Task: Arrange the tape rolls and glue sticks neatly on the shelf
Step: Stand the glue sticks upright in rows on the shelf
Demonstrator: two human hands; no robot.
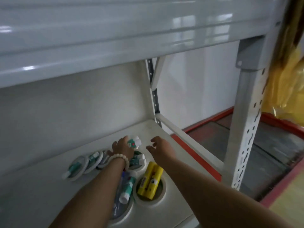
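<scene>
Green glue sticks (134, 142) gripped in the fingers of my left hand (122, 148), my right hand (160, 146) just beside it, fingers loose, holding nothing, bare shelf (153, 127) beyond both, side rail (189, 134) near the right.

No text can be read anywhere. The yellow glue sticks (149, 180) carry dark printed marks too blurred to make out, and the green-and-white glue sticks (134, 142) show a small red spot on the label, with no legible letters or numbers
</scene>
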